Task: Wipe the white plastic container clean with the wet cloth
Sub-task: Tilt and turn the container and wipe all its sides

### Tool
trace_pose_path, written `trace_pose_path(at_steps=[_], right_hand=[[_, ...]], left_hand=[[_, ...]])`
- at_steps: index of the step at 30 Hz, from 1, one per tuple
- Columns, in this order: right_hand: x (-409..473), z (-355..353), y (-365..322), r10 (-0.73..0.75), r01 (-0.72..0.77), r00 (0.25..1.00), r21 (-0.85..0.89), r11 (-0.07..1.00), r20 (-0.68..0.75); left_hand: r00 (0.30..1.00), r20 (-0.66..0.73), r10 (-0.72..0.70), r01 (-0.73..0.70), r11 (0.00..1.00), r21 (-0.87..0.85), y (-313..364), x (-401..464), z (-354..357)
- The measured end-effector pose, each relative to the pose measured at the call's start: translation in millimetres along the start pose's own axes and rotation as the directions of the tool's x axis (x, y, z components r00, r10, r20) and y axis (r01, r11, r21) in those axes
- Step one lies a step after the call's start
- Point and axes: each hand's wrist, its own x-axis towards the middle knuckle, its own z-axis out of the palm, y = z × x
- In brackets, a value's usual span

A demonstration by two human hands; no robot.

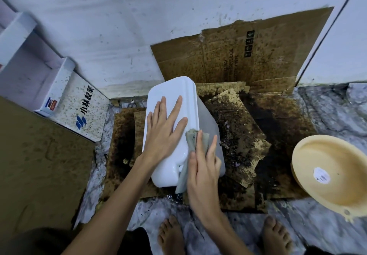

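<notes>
White plastic container lies w/ a broad face up at frame centre, on stained cardboard sheets spread on the floor. Left hand lies flat on the top face, fingers straight & spread, steadying it; this grip is apart, holding nothing. Right hand, at approx 5 o'clock from the left, presses the grey wet cloth against the container's right edge, fingers straight over the cloth, not curled round it.

Step in hand, I'd judge: mid-wipe along the right edge/side wall; top looks clean already. Next move prob calls for dragging the cloth along that side, then turning the container for the hidden faces.

Further out: yellow basin at 3 o'clock, white printed box at 9 o'clock, bare feet at 6 o'clock
</notes>
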Motion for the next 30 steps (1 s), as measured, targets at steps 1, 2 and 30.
trace_pose_path(at_steps=[1,2,30], right_hand=[[9.8,-2.3,1.0,0.004,-0.005,1.0,-0.006,1.0,-0.018],[21.4,-4.2,0.9,0.018,-0.018,1.0,-0.012,1.0,-0.026],[61.2,5.8,-5.4,0.203,-0.201,0.978,0.042,0.979,-0.052]], left_hand=[[1.0,0.004,0.001,-0.001,1.0,0.001,0.9,0.2,0.1],[1.0,0.005,0.002,-0.002,1.0,0.001,1.9,0.5,1.0],[1.0,0.018,-0.016,0.016,1.0,0.013,4.3,0.5,1.2]])
